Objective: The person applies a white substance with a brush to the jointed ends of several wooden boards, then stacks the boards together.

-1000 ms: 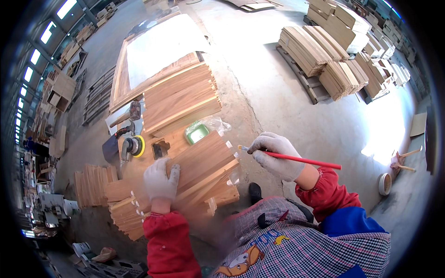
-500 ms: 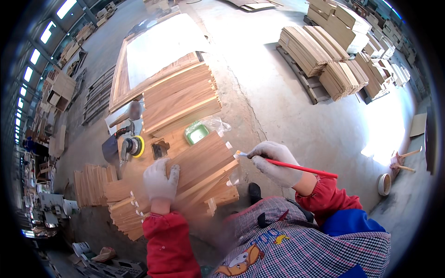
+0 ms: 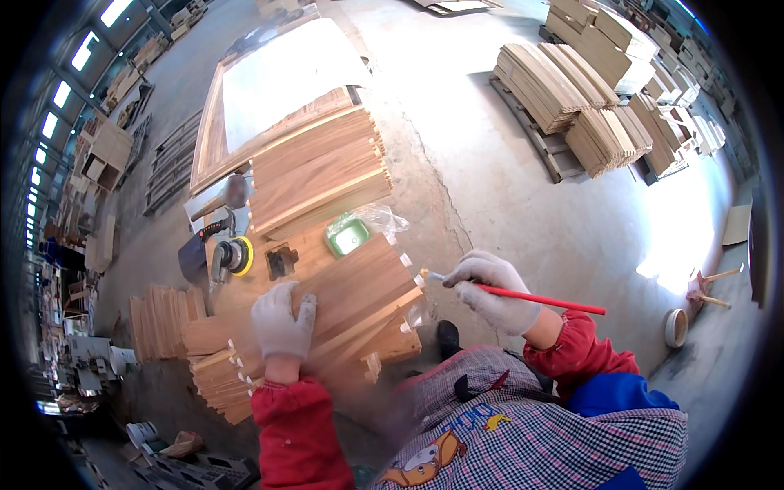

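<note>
My right hand (image 3: 492,296), in a whitish work glove, is closed around a thin red-handled paintbrush (image 3: 549,300). The brush's bristle end is beside the right end of a brown wooden board (image 3: 363,282), close to a white-coated joint tab; whether they touch I cannot tell. That board lies on top of a stack of similar boards with notched ends. Gloved too, my left hand (image 3: 282,322) rests on the board's left part, thumb apart from the fingers. Just beyond the board sits a small green dish (image 3: 335,237) with white contents, next to crumpled clear plastic.
An orbital sander (image 3: 233,257) with a yellow rim and a mallet (image 3: 236,192) lie left of the dish. Farther back are another board stack (image 3: 314,167) and a large wooden frame (image 3: 208,139). Pallets of timber (image 3: 555,82) stand at far right; a bucket (image 3: 676,327) sits nearer.
My right hand and the paintbrush have shifted slightly to the right. My left hand stays on the board.
</note>
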Tool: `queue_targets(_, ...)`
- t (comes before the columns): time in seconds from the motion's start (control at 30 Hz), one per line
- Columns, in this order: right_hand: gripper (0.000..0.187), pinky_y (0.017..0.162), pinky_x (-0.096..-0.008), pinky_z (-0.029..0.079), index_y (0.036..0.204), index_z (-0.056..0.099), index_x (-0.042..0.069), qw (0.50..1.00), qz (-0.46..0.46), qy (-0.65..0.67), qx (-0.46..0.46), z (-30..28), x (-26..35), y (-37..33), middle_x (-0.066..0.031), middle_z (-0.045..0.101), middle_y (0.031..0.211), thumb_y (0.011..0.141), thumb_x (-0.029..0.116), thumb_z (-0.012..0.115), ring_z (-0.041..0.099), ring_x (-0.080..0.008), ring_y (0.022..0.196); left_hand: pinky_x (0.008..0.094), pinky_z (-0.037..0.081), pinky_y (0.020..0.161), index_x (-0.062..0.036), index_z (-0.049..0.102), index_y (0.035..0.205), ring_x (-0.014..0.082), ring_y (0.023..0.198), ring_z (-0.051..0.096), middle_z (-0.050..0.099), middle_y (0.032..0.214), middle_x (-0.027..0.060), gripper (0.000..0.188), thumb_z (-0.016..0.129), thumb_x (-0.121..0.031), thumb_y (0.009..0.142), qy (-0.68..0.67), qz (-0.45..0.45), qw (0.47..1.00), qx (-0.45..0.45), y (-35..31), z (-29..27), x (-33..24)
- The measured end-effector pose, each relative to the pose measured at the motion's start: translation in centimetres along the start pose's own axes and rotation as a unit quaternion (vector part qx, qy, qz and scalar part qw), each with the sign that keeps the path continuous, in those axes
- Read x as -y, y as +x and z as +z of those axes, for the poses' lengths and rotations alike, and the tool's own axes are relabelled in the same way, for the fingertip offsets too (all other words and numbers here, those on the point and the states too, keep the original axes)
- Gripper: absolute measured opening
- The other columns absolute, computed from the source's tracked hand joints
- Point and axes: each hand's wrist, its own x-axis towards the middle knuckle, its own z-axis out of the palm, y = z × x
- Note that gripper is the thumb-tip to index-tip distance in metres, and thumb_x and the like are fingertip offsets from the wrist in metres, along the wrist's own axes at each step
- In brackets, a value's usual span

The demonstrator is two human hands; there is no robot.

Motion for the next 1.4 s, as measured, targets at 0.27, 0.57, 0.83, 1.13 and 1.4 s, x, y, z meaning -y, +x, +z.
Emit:
queue_targets(0.27, 0.017, 0.065, -0.0250, 0.049, 0.096, 0.063, -0.004, 1.000, 0.004, -0.020, 0.016, 0.4, 0.2, 2.6, -0.0078, 0.058, 0.087, 0.088, 0.008, 0.054, 0.057, -0.0108, 0.073, 0.0441, 0.042, 0.088, -0.0066, 0.063, 0.103, 0.0337, 0.096, 0.058, 0.065, 0.101, 0.0136, 0.032, 0.065, -0.029, 0.080, 0.002, -0.009, 1.000, 0.000, 0.1, -0.3, -0.4)
queue_targets(0.57, 0.019, 0.065, -0.0255, 0.051, 0.098, 0.062, -0.004, 0.998, 0.061, 0.007, 0.007, 0.3, -0.7, 6.0, -0.0066, 0.059, 0.085, 0.091, 0.010, 0.052, 0.058, -0.0108, 0.072, 0.0443, 0.039, 0.090, -0.0075, 0.062, 0.106, 0.0348, 0.099, 0.056, 0.063, 0.104, 0.0149, 0.033, 0.059, -0.032, 0.084, -0.027, -0.026, 0.999, 0.030, 0.3, -0.7, -0.7)
queue_targets(0.83, 0.018, 0.059, -0.0217, 0.046, 0.104, 0.059, 0.000, 0.976, 0.085, 0.192, -0.056, -0.2, -1.7, 9.8, -0.0020, 0.057, 0.082, 0.091, 0.013, 0.057, 0.053, -0.0064, 0.067, 0.0442, 0.043, 0.083, -0.0070, 0.063, 0.099, 0.0334, 0.093, 0.058, 0.065, 0.099, 0.0118, 0.033, 0.067, -0.030, 0.076, -0.005, -0.009, 1.000, -0.001, 0.3, -0.8, -0.6)
queue_targets(1.13, 0.032, 0.063, -0.0238, 0.049, 0.115, 0.056, 0.002, 0.979, 0.154, 0.122, 0.055, 5.3, -12.5, 16.9, -0.0042, 0.060, 0.089, 0.087, 0.015, 0.063, 0.056, -0.0088, 0.073, 0.0449, 0.038, 0.091, -0.0079, 0.062, 0.104, 0.0332, 0.100, 0.056, 0.064, 0.104, 0.0119, 0.036, 0.064, -0.034, 0.078, -0.020, -0.030, 0.999, 0.025, 0.5, -0.9, -0.8)
queue_targets(1.4, 0.054, 0.060, -0.0252, 0.051, 0.136, 0.041, -0.003, 0.931, 0.293, 0.187, 0.110, 4.4, -15.6, 13.4, -0.0112, 0.062, 0.103, 0.087, 0.012, 0.059, 0.062, -0.0155, 0.083, 0.0459, 0.036, 0.096, -0.0074, 0.061, 0.106, 0.0346, 0.104, 0.054, 0.062, 0.109, 0.0131, 0.037, 0.064, -0.032, 0.079, -0.029, -0.057, 0.998, 0.020, -0.1, -1.3, -1.1)
